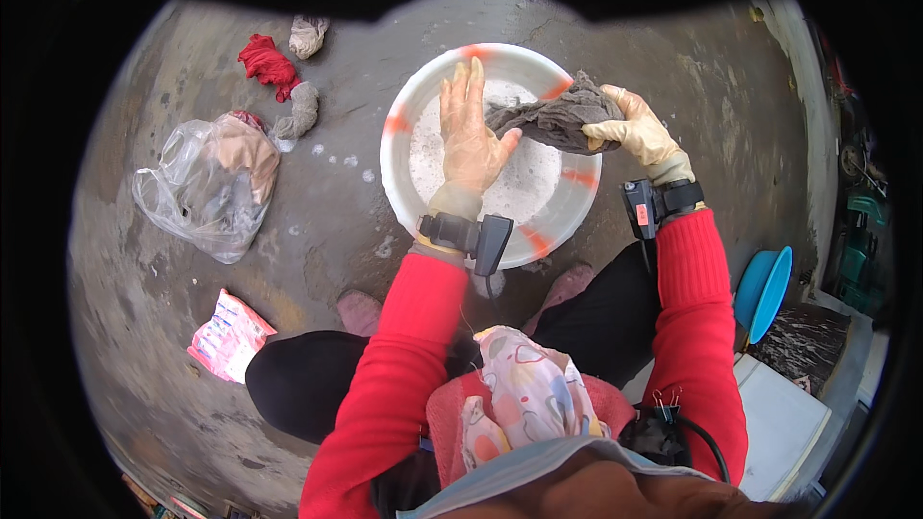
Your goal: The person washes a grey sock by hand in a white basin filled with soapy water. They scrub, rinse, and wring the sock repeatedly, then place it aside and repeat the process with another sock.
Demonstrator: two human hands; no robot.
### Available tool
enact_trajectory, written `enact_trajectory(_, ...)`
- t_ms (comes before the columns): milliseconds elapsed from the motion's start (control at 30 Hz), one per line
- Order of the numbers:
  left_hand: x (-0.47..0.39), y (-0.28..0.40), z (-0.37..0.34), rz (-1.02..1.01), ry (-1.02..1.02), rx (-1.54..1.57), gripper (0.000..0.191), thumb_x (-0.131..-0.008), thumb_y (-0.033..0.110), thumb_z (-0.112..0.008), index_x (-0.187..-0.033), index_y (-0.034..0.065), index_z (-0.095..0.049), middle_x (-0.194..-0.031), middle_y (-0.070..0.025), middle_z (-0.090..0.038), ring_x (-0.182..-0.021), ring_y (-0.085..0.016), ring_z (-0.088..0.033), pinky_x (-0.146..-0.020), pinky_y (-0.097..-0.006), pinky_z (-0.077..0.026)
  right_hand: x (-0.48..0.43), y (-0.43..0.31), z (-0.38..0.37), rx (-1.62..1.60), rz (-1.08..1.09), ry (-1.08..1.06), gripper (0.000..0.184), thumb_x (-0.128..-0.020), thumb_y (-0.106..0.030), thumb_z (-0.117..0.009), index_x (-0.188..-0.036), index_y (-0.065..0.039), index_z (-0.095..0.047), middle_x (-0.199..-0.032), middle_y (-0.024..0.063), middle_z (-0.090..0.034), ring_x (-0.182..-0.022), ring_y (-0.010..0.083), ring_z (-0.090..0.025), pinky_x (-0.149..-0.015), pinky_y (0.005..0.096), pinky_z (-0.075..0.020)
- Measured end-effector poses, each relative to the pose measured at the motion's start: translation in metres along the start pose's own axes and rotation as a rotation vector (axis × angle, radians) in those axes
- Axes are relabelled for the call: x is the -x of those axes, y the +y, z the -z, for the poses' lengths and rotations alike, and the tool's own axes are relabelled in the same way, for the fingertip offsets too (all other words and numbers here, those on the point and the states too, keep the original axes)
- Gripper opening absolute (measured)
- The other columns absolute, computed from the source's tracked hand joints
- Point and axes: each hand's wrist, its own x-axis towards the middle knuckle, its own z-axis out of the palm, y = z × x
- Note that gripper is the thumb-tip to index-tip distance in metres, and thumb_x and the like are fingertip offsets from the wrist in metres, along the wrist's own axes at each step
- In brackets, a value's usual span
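A wet dark-grey cloth (570, 115) stretches bunched up over a round white plastic basin (393, 169) with orange patches on its wall. My right hand (638, 130), in a thin pale glove, grips the cloth's right end beyond the basin's rim. My left hand (465, 130), gloved the same way, is spread flat over the basin with its fingers straight. The cloth's left end meets the left hand near the base of the thumb; whether it is pinched there is hidden. Soapy, foamy water (526, 187) fills the bottom of the basin.
On the wet concrete floor at left lie a red cloth (268, 65), a beige bundle (308, 36), a grey bundle (299, 112), a clear plastic bag of cloths (216, 180) and a pink packet (232, 337). A blue basin (768, 295) stands tilted at right, near a white box (779, 418).
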Motion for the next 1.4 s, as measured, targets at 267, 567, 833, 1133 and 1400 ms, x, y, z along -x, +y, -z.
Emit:
enact_trajectory(267, -0.071, 0.032, 0.041, -0.059, -0.410, 0.516, 0.039, -0.093, 0.015, -0.065, -0.131, 0.0096, -0.059, -0.127, -0.0064, -0.065, -0.116, -0.019, -0.060, -0.098, -0.0319, -0.048, 0.017, -0.036, -0.005, -0.118, 0.448, 0.279, 0.045, -0.081, -0.008, -0.072, -0.122, 0.001, -0.058, -0.076, 0.0019, -0.064, -0.069, 0.0104, -0.060, -0.069, 0.0240, -0.0509)
enact_trajectory(567, -0.062, -0.025, 0.082, 0.399, 0.167, 0.735, 0.030, -0.095, 0.008, -0.060, -0.124, -0.0010, -0.059, -0.122, -0.0119, -0.067, -0.112, -0.018, -0.063, -0.095, -0.0311, -0.049, -0.045, 0.124, -0.141, 0.828, -0.013, 0.021, 0.052, -0.083, -0.017, -0.063, -0.132, 0.000, -0.055, -0.126, 0.0263, -0.060, -0.121, 0.0391, -0.056, -0.104, 0.0416, -0.0431)
enact_trajectory(833, -0.057, -0.050, 0.101, 0.416, 0.231, 0.753, 0.026, -0.096, 0.009, -0.058, -0.121, -0.0004, -0.060, -0.119, -0.0125, -0.068, -0.111, -0.019, -0.063, -0.097, -0.0307, -0.047, -0.075, 0.085, -0.048, 0.577, -0.061, 0.642, 0.024, -0.089, -0.015, -0.062, -0.109, -0.003, -0.066, -0.103, 0.0210, -0.070, -0.103, 0.0355, -0.067, -0.091, 0.0418, -0.0502)
enact_trajectory(1133, -0.060, -0.048, 0.089, 0.405, 0.220, 0.781, 0.026, -0.097, 0.008, -0.056, -0.122, -0.0010, -0.058, -0.118, -0.0143, -0.067, -0.108, -0.021, -0.065, -0.094, -0.0319, -0.050, -0.042, 0.123, -0.173, 0.646, 0.090, -0.536, 0.046, -0.085, -0.018, -0.068, -0.129, -0.009, -0.060, -0.124, 0.0209, -0.063, -0.120, 0.0360, -0.057, -0.104, 0.0383, -0.0421)
enact_trajectory(1400, -0.059, -0.053, 0.085, 0.424, 0.255, 0.782, 0.027, -0.098, 0.009, -0.055, -0.123, -0.0016, -0.057, -0.120, -0.0139, -0.067, -0.110, -0.021, -0.065, -0.093, -0.0324, -0.050, -0.053, 0.088, -0.114, 0.713, -0.146, 0.354, 0.049, -0.086, -0.018, -0.066, -0.129, 0.001, -0.054, -0.126, 0.0249, -0.060, -0.123, 0.0374, -0.055, -0.104, 0.0407, -0.0428)
